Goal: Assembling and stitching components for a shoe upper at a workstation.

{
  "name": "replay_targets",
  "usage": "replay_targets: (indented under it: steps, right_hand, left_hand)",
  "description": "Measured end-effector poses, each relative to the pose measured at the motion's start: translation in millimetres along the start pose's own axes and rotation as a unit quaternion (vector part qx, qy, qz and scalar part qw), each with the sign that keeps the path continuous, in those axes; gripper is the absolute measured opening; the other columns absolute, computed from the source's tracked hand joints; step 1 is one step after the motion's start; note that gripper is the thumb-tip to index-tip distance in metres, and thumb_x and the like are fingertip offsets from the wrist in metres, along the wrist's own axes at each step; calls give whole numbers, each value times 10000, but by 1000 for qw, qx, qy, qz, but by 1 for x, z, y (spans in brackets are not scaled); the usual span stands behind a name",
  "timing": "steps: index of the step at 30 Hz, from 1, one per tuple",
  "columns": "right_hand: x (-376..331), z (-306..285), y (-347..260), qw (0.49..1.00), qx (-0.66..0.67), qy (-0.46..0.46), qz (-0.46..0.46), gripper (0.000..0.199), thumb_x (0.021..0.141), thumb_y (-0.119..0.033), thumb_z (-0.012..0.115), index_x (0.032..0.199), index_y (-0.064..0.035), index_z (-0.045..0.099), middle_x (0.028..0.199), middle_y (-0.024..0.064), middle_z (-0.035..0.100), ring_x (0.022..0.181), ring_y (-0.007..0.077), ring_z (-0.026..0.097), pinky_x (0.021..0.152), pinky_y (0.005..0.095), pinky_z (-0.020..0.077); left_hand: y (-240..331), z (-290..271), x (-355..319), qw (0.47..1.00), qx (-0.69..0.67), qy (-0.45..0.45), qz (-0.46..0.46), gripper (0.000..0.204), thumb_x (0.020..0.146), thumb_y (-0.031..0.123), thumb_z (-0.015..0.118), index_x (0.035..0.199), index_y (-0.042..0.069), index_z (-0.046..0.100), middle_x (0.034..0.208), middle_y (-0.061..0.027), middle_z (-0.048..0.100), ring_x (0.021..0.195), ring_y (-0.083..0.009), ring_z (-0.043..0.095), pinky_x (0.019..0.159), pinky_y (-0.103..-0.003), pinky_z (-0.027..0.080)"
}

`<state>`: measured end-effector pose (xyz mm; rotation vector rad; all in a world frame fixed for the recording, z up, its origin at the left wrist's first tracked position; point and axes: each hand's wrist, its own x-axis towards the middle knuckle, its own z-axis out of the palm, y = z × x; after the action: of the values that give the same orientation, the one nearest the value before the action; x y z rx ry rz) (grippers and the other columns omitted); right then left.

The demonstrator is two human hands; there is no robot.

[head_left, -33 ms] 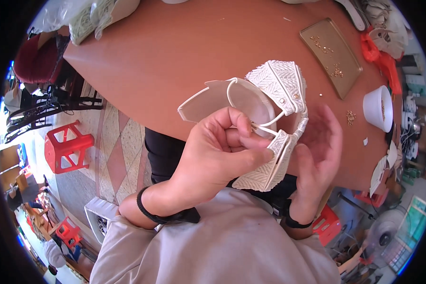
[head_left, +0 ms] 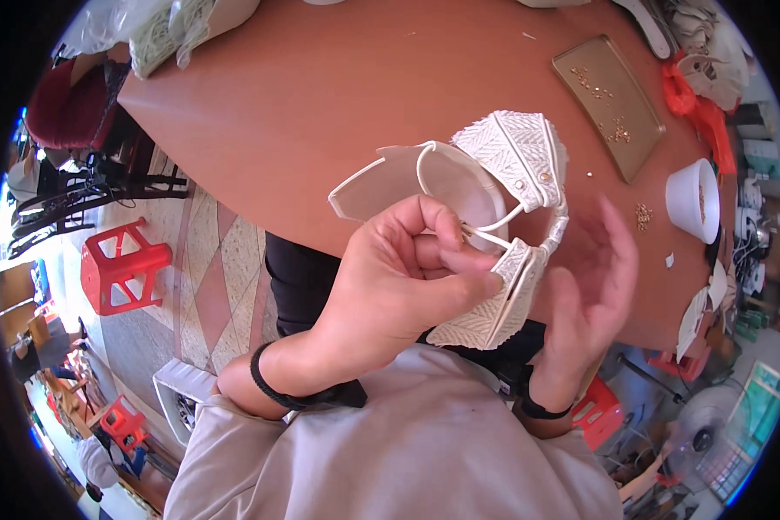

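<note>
My left hand is closed in a pinch on a cream shoe upper, above the table's near edge. The upper has a woven zigzag pattern, a pale smooth lining and small gold rivets near a folded edge. A thin white cord loops from it and passes by my left fingertips. Beside the upper, to its right, my right hand is open with the fingers curved and apart, holding nothing that I can see. The fingers of my left hand partly cover the upper's near piece.
Across the brown table lies a gold tray with small gold rivets. A small pile of rivets lies near a white bowl. An orange plastic bag is at the far right. A red stool stands on the floor at left.
My right hand has shifted a little to the right, farther from the shoe upper. My left hand keeps its pinch almost unmoved.
</note>
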<state>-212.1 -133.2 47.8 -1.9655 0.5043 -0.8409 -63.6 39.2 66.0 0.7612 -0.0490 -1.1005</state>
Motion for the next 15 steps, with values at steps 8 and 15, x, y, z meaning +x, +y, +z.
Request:
replay_targets:
  steps: [8,15]
  right_hand:
    - [17,9,-40,943,-171,-90,-273,259,823,-103,749,1064,-149,831,1256,152,744,1157,358,636,990,461,508]
    - [5,19,-41,960,-161,-55,-224,207,837,-106,757,1025,-159,826,1085,25,813,1073,291,693,1147,489,372]
  left_hand:
    - [7,-4,-9,999,40,2,-30,356,896,-182,715,1100,52,540,1065,-176,805,1027,-212,786,934,-321,641]
    - [6,-9,-9,998,50,-25,-25,305,919,-79,778,1082,43,551,984,-123,801,941,-119,752,834,-253,607]
